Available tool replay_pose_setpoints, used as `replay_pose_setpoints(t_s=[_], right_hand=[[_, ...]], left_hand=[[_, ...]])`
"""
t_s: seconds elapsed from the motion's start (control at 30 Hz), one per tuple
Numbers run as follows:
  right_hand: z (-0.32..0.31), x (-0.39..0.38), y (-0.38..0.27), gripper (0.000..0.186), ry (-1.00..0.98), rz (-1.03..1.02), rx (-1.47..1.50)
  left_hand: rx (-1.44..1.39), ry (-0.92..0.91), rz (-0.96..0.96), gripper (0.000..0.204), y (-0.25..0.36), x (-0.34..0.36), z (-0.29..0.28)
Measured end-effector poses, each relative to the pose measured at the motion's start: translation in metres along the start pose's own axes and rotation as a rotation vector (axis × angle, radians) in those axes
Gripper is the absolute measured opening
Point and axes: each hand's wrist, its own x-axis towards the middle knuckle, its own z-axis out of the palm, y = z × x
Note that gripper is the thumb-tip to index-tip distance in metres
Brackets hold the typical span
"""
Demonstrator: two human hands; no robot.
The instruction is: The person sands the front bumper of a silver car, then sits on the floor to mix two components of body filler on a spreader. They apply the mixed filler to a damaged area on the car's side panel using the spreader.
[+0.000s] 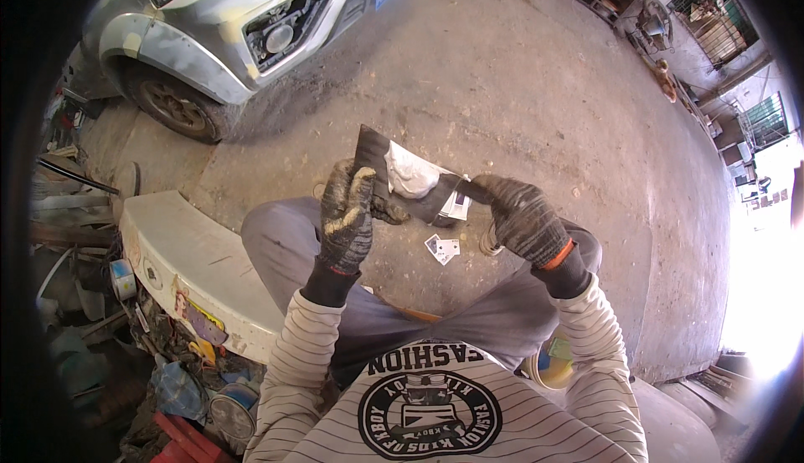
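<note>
A dark flat board (371,151) with a thick blob of white paste (410,171) on it is held out above the floor. My left hand (346,216), in a dirty dark knit glove, is closed on its left edge. My right hand (523,218), gloved the same way with an orange cuff band, is closed at the board's right end, on a narrow dark piece. Whether that piece is the board's own handle or a separate tool, I cannot tell. Playing cards (442,249) lie on the floor between my legs, and more white cards (456,206) show beside the board's lower right.
A car (197,52) with patchy paint and an exposed headlight stands at the far left. A pale painted panel (201,270) lies beside my left leg, next to cluttered scrap (84,287). A yellowish bucket (550,369) is by my right hip.
</note>
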Motion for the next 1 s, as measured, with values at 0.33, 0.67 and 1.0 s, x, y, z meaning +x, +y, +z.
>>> replay_pose_setpoints(t_s=[0.33, 0.67, 1.0], right_hand=[[0.004, -0.013, -0.006, 0.026, -0.053, 0.091, 0.133], [0.025, -0.015, 0.038, 0.039, -0.078, 0.369, 1.345], [0.041, -0.023, -0.011, 0.067, -0.161, -0.028, 0.268]], left_hand=[[-0.210, -0.104, -0.141, 0.015, -0.001, -0.004, 0.001], [-0.196, -0.170, -0.205, 0.020, 0.016, -0.005, 0.010], [-0.451, -0.292, -0.390, 0.020, 0.007, -0.009, 0.009]])
